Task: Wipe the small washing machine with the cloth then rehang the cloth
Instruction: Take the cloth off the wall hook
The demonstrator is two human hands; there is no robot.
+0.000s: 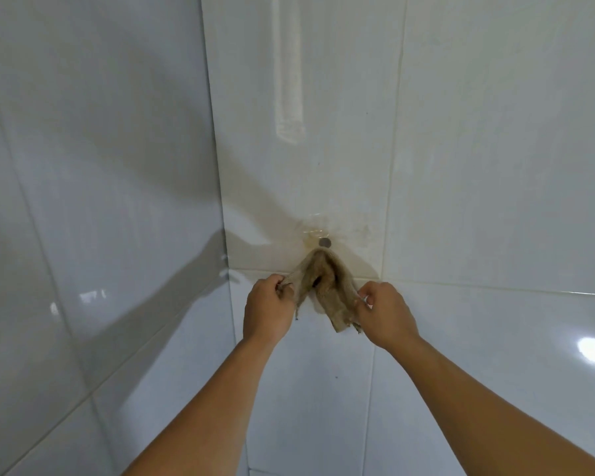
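Observation:
A small tan cloth (327, 286) hangs from a round grey wall hook (324, 242) on the tiled wall. It spreads downward in two flaps. My left hand (268, 312) pinches the left flap's edge. My right hand (387, 312) pinches the right flap near its frayed lower corner. Both arms reach up from the bottom of the frame. The washing machine is out of view.
White glossy wall tiles (478, 166) fill the view, meeting at a corner (217, 166) left of the hook. A yellowish stain surrounds the hook, and a tape-like strip (289, 80) runs up the wall above it.

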